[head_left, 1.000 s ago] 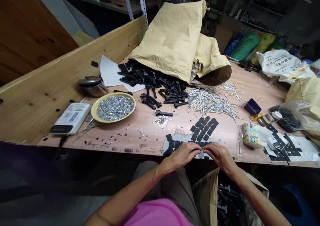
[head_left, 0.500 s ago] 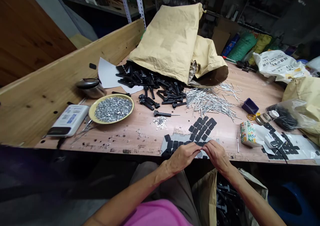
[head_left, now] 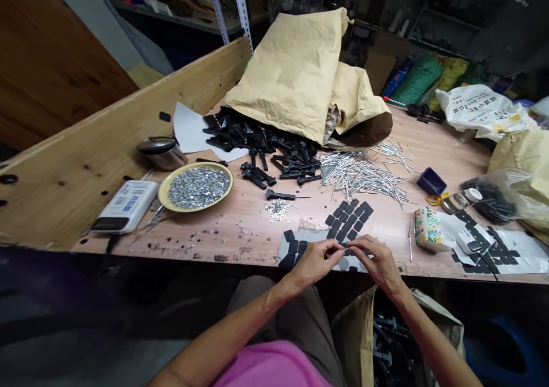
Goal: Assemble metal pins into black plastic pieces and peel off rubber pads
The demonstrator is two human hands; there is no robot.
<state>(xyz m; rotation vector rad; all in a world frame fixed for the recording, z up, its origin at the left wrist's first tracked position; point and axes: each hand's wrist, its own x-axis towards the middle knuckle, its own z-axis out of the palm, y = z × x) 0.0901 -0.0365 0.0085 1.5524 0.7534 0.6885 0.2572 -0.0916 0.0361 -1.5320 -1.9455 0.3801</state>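
Observation:
Both of my hands are over the front edge of the table, fingertips almost meeting. My left hand (head_left: 316,262) is closed in a pinch, and so is my right hand (head_left: 379,262). A small dark sliver shows between the fingertips, too small to name. Beneath and behind them lies a grey sheet (head_left: 305,236) with black rounded pads (head_left: 290,246) on it, partly hidden by my hands. More black pads (head_left: 343,218) lie in slanted rows just beyond. Farther back are a small heap of tiny metal pieces (head_left: 278,208) and one black plastic part (head_left: 279,195) with a thin pin.
A yellow bowl of small metal pieces (head_left: 234,187) and a white scale-like device (head_left: 126,204) stand at left. Behind are black plastic parts (head_left: 257,141), a paper sack (head_left: 291,72) and metal pins (head_left: 364,175). At right sit a purple cup (head_left: 431,181) and a floral box (head_left: 427,229).
The fingers of my hands have opened out slightly and the right hand's knuckles are raised, with the pinch kept. The view has shifted slightly; the things on the table stay put.

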